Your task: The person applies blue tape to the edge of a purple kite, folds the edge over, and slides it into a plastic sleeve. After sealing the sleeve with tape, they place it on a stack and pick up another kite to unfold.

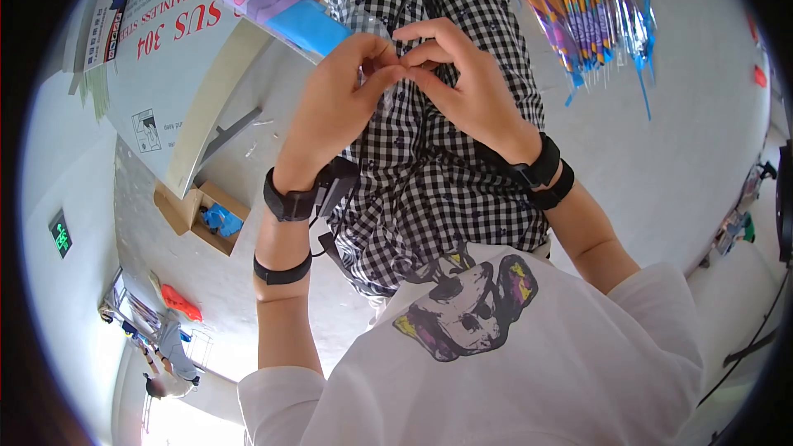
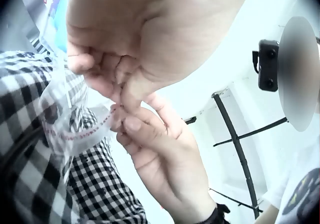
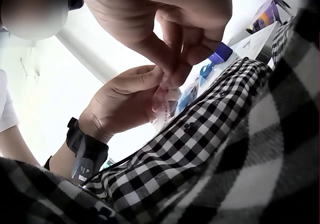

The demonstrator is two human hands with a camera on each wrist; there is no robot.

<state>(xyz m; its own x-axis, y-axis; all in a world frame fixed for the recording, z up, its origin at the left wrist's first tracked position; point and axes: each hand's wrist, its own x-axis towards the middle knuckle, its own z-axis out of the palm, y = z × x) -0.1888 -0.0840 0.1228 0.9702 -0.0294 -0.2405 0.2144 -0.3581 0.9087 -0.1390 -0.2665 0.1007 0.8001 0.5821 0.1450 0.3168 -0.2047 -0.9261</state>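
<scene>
A long clear plastic bag [image 1: 273,4] with a purple, orange and blue design stretches to the upper left in the head view. Both hands meet at its clear end over the lap. My left hand [image 1: 339,103] pinches the plastic between thumb and fingers. Right against it, my right hand [image 1: 471,91] pinches the same end, its index finger raised off the others. Seen from the left wrist, the clear film [image 2: 70,124] hangs crumpled below the fingertips, with a curved line of small red print [image 2: 90,133]. The exact edge between the fingertips is hidden.
Several similar printed packages [image 1: 578,8] lie side by side at the upper right. A large white board with red lettering [image 1: 153,87] stands at the left. Below it is an open cardboard box [image 1: 219,219] with blue material inside. Another person [image 1: 169,363] appears far off.
</scene>
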